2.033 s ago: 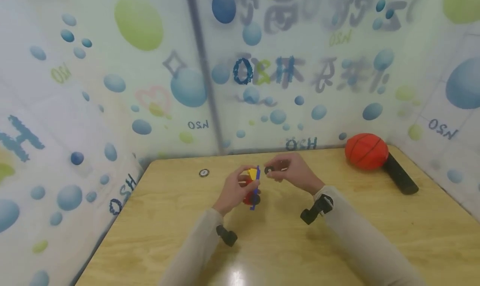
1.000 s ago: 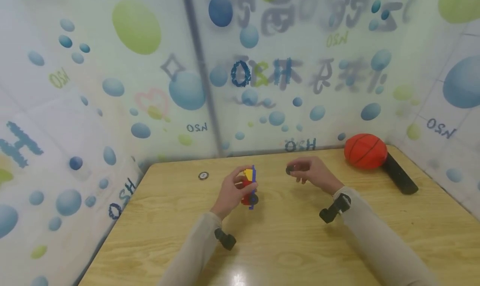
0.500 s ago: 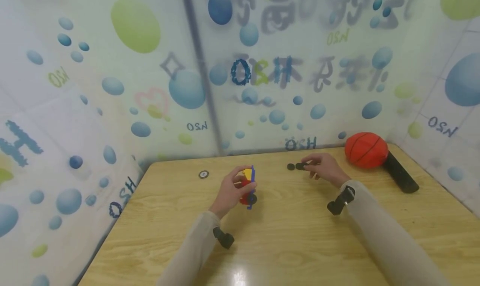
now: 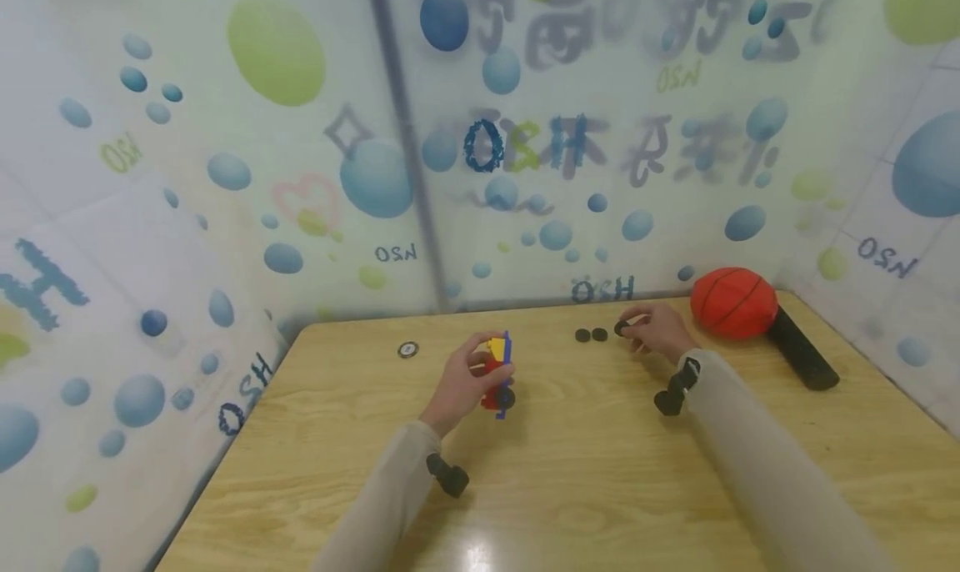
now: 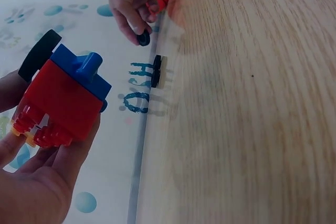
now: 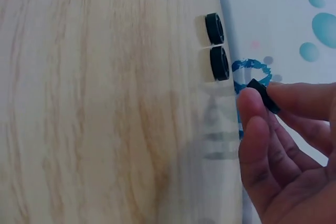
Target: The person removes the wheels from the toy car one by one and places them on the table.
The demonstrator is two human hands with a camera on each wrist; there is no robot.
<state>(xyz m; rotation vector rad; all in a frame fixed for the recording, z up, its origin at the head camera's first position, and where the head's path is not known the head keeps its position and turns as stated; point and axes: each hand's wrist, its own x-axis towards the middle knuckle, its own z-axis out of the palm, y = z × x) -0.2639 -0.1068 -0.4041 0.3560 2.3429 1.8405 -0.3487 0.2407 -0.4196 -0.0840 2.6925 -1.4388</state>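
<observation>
My left hand point(image 4: 459, 384) grips a toy vehicle point(image 4: 497, 350) of red, blue and yellow plastic blocks, held on end above the table. A black wheel point(image 5: 40, 55) sits on its side in the left wrist view, with a blue peg point(image 5: 89, 65) jutting out close by. Toward the back of the table, my right hand point(image 4: 660, 332) pinches a loose black wheel point(image 6: 265, 97) between thumb and fingertips. Two more black wheels, a left one point(image 4: 582, 335) and a right one point(image 4: 599, 334), lie side by side to the left of that hand.
Beyond the right hand, a red ball with black lines point(image 4: 733, 303) rests by a long black object point(image 4: 801, 347). A small round disc point(image 4: 408, 349) lies at the back left. Printed walls point(image 4: 510, 247) enclose the wooden table point(image 4: 570, 480) behind and at the sides.
The right hand has moved rightward from beside the toy vehicle, and now pinches a wheel right of two wheels that have come into view. The left hand keeps its hold, nearly still.
</observation>
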